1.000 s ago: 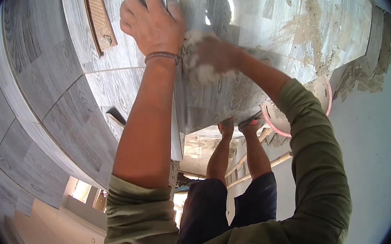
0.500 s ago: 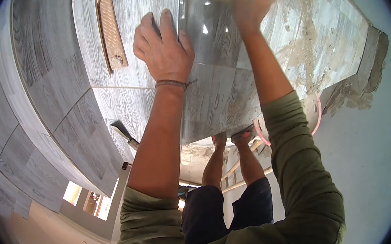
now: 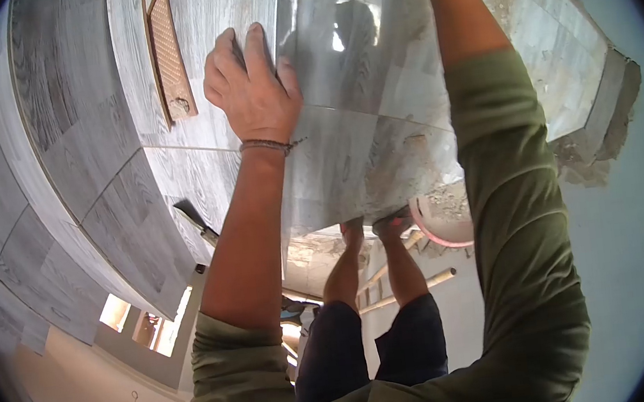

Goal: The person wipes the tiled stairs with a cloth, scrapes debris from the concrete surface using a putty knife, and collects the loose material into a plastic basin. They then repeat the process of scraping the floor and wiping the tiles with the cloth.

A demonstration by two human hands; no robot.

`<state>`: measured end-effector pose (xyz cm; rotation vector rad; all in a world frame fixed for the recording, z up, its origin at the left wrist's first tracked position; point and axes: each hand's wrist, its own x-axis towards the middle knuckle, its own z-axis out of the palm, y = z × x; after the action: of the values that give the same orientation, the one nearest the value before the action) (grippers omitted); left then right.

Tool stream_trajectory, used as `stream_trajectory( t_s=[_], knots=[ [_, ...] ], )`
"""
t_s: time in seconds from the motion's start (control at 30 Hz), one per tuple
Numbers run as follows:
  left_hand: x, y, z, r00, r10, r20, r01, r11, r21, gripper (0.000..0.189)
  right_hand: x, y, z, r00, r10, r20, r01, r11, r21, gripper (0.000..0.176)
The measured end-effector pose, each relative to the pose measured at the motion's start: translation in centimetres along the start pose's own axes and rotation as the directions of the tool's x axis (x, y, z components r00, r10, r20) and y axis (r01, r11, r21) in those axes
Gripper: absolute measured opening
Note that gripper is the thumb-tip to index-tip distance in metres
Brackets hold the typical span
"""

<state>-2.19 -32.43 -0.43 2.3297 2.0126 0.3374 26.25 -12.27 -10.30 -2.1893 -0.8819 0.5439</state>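
My left hand (image 3: pixel 254 90) rests flat with its fingers apart on the edge of a grey wood-grain tiled step (image 3: pixel 339 140). It holds nothing. My right hand is out of sight beyond the top edge; only its forearm (image 3: pixel 467 9) shows, reaching over the tile. Under and beside that arm the tile looks wet and glossy, with tan smears towards the right. Left of my left hand lies a narrow tan strip with a dotted surface (image 3: pixel 168 56). A scraper with a dark blade (image 3: pixel 192 217) lies near my left forearm.
More wood-grain tiled steps (image 3: pixel 74 78) descend on the left. A pink-rimmed bucket (image 3: pixel 447 236) is partly hidden by my right sleeve. Rough mortar (image 3: pixel 619 111) borders the pale wall (image 3: pixel 617 248) on the right. Wooden poles (image 3: pixel 410 292) lie behind my legs.
My right hand, which had a pale cloth or sponge in it, has moved up out of view. The tile there now looks wetter and less smeared. My left hand stays on the edge.
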Motion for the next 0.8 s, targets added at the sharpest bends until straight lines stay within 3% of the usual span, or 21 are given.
stream_trajectory(
  t_s=[0.03, 0.1, 0.13, 0.17, 0.23, 0.3, 0.33, 0.43, 0.47, 0.57, 0.6, 0.7, 0.77, 0.8],
  knots=[
    [-0.1, 0.0, -0.1, 1.0, -0.005, 0.007, 0.005, 1.0, 0.004, 0.063, -1.1, 1.8, -0.5, 0.978, -0.17, -0.12, 0.151, 0.977, -0.151, 0.056],
    [0.3, 0.3, -0.2, 1.0, -0.019, 0.005, 0.019, 1.0, -0.002, 0.063, -3.7, 6.9, -1.4, 0.797, -0.537, -0.274, 0.376, 0.798, -0.471, 0.053],
    [0.4, 0.3, -0.2, 1.0, -0.022, 0.008, 0.022, 1.0, -0.005, 0.064, -6.7, 5.8, -4.3, 0.898, -0.437, 0.041, 0.428, 0.851, -0.304, 0.056],
    [0.4, 0.2, -0.3, 1.0, -0.022, 0.015, 0.022, 1.0, -0.002, 0.064, -10.6, 4.5, -7.7, 0.868, -0.329, 0.373, 0.401, 0.907, -0.132, 0.06],
    [0.7, 0.2, -0.4, 1.0, -0.02, 0.016, 0.021, 1.0, -0.018, 0.064, -14.3, 7.4, -9.9, 0.699, -0.618, 0.359, 0.603, 0.78, 0.167, 0.062],
    [0.4, 0.2, -0.5, 1.0, -0.016, 0.025, 0.016, 1.0, -0.001, 0.064, -15.6, 11.3, -10.8, 0.92, -0.274, 0.282, 0.288, 0.958, -0.009, 0.062],
    [0.3, 0.2, -0.5, 1.0, -0.011, 0.023, 0.011, 1.0, 0.001, 0.064, -16.0, 12.0, -11.6, 0.973, -0.076, 0.217, 0.097, 0.991, -0.087, 0.063],
    [0.8, 0.5, -0.2, 1.0, 0.002, 0.013, -0.002, 1.0, 0.002, 0.064, -17.4, 11.2, -9.6, 0.929, -0.258, 0.264, 0.311, 0.933, -0.183, 0.056],
    [0.8, 0.5, -0.1, 1.0, 0.002, 0.011, -0.003, 1.0, 0.006, 0.064, -17.8, 9.9, -8.1, 0.938, -0.212, 0.273, 0.275, 0.937, -0.216, 0.049],
    [0.6, 0.5, -0.5, 0.999, -0.008, 0.034, 0.007, 1.0, 0.022, 0.063, -17.3, 12.0, -2.0, 0.833, -0.252, 0.492, 0.401, 0.888, -0.225, 0.04],
    [0.6, 0.5, -0.5, 0.999, -0.01, 0.044, 0.009, 1.0, 0.021, 0.063, -16.0, 11.2, -0.6, 0.827, -0.285, 0.484, 0.422, 0.884, -0.2, 0.027],
    [0.7, 0.3, -0.5, 0.998, 0.007, 0.063, -0.008, 1.0, 0.012, 0.062, -11.4, 2.2, 1.1, 0.96, -0.134, 0.247, 0.102, 0.985, 0.138, 0.017],
    [0.8, 0.1, -0.5, 0.997, 0.017, 0.071, -0.016, 1.0, -0.009, 0.062, -8.3, -1.8, 3.1, 0.969, -0.07, 0.235, -0.063, 0.857, 0.512, 0.023],
    [0.9, 0.1, -0.5, 0.997, 0.02, 0.076, -0.02, 1.0, 0.003, 0.061, -6.6, -1.3, 5.0, 0.923, -0.236, 0.305, 0.104, 0.914, 0.392, 0.034]
  ],
)
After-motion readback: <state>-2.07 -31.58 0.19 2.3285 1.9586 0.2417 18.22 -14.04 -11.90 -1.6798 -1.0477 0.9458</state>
